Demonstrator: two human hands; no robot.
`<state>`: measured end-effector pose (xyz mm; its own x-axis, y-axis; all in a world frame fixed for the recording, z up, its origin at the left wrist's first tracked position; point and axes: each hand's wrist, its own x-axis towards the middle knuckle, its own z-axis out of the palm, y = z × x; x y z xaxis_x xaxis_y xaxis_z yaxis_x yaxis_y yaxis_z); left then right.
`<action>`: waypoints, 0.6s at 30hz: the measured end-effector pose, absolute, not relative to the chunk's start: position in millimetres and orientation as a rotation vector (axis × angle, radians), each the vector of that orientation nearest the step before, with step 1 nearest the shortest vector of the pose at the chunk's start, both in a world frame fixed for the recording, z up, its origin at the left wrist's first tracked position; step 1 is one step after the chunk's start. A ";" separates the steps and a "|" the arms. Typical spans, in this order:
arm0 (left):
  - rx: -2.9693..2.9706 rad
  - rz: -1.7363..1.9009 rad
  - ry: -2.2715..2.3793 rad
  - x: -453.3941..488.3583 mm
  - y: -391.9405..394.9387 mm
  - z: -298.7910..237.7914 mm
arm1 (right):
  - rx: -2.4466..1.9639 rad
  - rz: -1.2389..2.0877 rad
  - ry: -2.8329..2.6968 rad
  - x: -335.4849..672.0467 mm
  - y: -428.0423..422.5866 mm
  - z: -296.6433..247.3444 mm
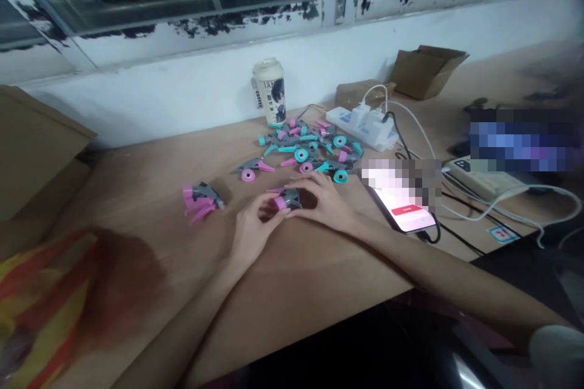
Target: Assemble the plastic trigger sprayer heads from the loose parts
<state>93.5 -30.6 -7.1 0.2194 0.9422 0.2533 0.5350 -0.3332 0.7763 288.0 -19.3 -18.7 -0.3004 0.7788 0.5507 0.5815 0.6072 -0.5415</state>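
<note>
Both my hands hold one grey and pink trigger sprayer head [290, 199] just above the wooden table. My left hand [255, 225] pinches its pink collar end between thumb and fingers. On the other side, my right hand [326, 202] has its fingers and thumb closed round the grey body. To the left lie more pink and grey sprayer heads [203, 199] close together. Behind my hands is a loose pile of sprayer heads [310, 144] in grey with pink or teal parts. My fingers cover part of the held one.
A cream tumbler [272, 94] stands behind the pile. Right of my hands are a lit phone [406, 209], a white power strip [365, 127] with cables, and a power bank [479, 179]. Cardboard boxes [424, 73] stand at the back; a red-yellow bag [50, 304] lies at left.
</note>
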 end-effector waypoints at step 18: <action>1.653 0.992 1.120 90.6 -21.9 -9.5 | -0.968 0.388 -2.065 281.2 -20.6 -18.1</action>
